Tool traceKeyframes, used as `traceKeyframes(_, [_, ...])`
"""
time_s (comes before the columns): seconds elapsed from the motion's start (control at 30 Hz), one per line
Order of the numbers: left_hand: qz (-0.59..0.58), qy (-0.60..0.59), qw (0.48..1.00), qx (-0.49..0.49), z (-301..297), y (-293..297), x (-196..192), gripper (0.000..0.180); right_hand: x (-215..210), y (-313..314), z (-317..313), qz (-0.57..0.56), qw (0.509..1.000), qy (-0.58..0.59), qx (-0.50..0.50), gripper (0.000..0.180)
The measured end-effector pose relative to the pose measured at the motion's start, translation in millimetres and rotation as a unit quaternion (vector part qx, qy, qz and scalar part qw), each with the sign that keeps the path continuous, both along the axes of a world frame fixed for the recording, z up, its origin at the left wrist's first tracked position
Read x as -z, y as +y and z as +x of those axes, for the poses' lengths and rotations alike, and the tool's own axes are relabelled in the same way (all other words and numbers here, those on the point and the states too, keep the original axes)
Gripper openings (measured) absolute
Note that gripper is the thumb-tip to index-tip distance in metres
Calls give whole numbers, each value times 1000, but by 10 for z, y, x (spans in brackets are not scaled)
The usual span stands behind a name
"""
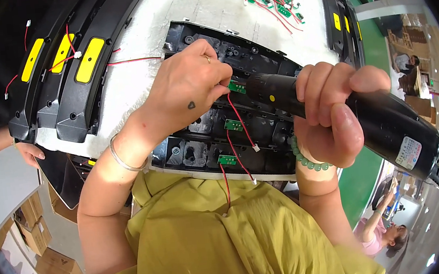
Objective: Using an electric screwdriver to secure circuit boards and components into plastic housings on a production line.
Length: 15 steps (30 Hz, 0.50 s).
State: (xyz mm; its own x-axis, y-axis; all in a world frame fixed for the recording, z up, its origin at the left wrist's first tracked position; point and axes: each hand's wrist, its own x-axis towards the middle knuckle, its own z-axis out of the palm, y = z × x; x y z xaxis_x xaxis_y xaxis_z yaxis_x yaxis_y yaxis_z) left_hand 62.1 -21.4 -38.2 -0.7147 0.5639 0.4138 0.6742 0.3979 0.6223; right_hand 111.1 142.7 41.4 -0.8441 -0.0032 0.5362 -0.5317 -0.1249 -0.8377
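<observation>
"Over the black trays, your hands?"

"My right hand wraps round a power tool, nose beside a green board in one; my left hand pinches there, on what I can't tell."

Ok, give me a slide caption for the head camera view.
Right fingers grip a black corded tool, its narrow end near a green circuit board by the left fingers.

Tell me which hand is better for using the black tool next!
Probably the right hand: it grips the black tool, whose nose points toward a green board. The left hand is right at that board's edge, perhaps better for steadying it.
</observation>
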Motion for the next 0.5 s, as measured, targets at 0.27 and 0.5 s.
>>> traceKeyframes(0.27, [10, -17, 1000, -5, 16, -10, 30, 15, -4, -63, -65, 30, 999, -7, -39, 23])
traceKeyframes(0.5, [39, -29, 999, -12, 24, 12, 56, 11, -15, -182, -61, 66, 996, -33, -50, 27])
